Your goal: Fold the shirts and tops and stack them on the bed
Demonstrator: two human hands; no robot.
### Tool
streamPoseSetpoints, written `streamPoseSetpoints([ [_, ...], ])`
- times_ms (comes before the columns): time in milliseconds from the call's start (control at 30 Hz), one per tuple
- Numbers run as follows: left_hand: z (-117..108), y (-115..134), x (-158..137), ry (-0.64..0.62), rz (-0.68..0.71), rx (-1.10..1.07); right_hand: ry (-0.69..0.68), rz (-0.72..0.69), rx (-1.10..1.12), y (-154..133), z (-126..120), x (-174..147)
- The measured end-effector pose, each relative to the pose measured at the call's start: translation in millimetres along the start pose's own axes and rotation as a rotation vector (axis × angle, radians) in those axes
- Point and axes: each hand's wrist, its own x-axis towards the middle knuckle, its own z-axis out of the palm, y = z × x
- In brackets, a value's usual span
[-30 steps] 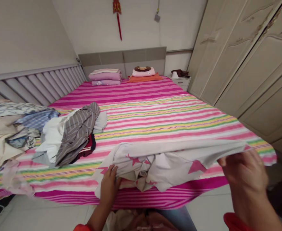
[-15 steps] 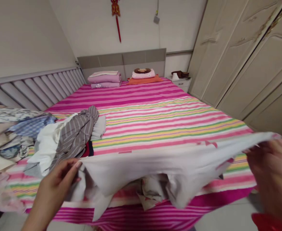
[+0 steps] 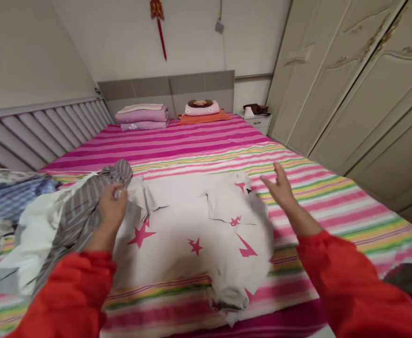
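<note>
A white garment with pink stars and lightning-bolt shapes [image 3: 178, 234] lies spread on the bed, its lower right part bunched up. Just beyond its right edge, my right hand [image 3: 279, 188] is raised above the striped sheet, fingers apart and holding nothing. My left hand [image 3: 112, 206] hovers by the garment's left end, in front of a grey striped garment [image 3: 77, 225]. Its fingers are loosely curled and somewhat blurred, with a small gap at the thumb and no cloth visibly gripped. Red sleeves cover both forearms.
A heap of clothes, with a white piece [image 3: 33, 234] and a blue checked one [image 3: 19, 190], lies at the left. Folded purple bedding [image 3: 144, 117] and a pink pillow [image 3: 202, 109] rest by the headboard [image 3: 139, 89]. A wardrobe [image 3: 332, 94] stands at the right.
The white garment, stretched between both hands before, now lies on the bed, let go. Both hands have moved forward and inward over the bed. The view has shifted slightly.
</note>
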Motion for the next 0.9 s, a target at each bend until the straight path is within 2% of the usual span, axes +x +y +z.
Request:
streamPoseSetpoints([
  [33, 5.7, -14.1, -22.4, -0.047, 0.029, -0.012, 0.059, 0.019, -0.026, 15.8, -1.0, -29.5],
  [67, 9.1, -30.3, -48.8, -0.083, 0.115, -0.027, 0.113, 0.065, -0.043, 31.9, -3.9, -61.6],
  [133, 8.8, -65.6, -107.3, -0.113, 0.177, -0.015, 0.203, 0.220, -0.053, 60.5, -13.3, -127.2],
  [233, -3.0, -113.2, -183.3, -0.184, 0.098, 0.116, 0.230, 0.419, -0.065, 82.3, -25.1, -206.0],
  [333, -12.2, -140.0, -218.2, -0.191, -0.012, 0.307, 0.130, 0.515, 0.025, 77.2, -19.6, -244.7],
  [467, -11.3, -145.2, -213.0, -0.252, -0.002, 0.414, 0.034, 0.631, 0.250, 58.3, 3.1, -249.0],
  [567, -16.3, -144.5, -200.9, -0.391, 0.058, 0.465, -0.021, 0.692, 0.387, 48.0, 4.2, -234.4],
  [667, -31.8, -149.5, -191.3, -0.485, 0.193, 0.459, -0.022, 0.710, 0.423, 35.6, -14.7, -209.7],
  [733, -43.8, -154.1, -184.8, -0.487, 0.266, 0.381, -0.006, 0.680, 0.425, 24.5, -32.1, -190.1],
  [833, -58.5, -160.4, -178.2, -0.487, 0.281, 0.266, 0.019, 0.593, 0.397, 11.0, -57.4, -166.1],
  [900, -66.6, -165.7, -180.8, -0.518, 0.259, 0.216, 0.063, 0.545, 0.344, 11.6, -73.3, -159.3],
])
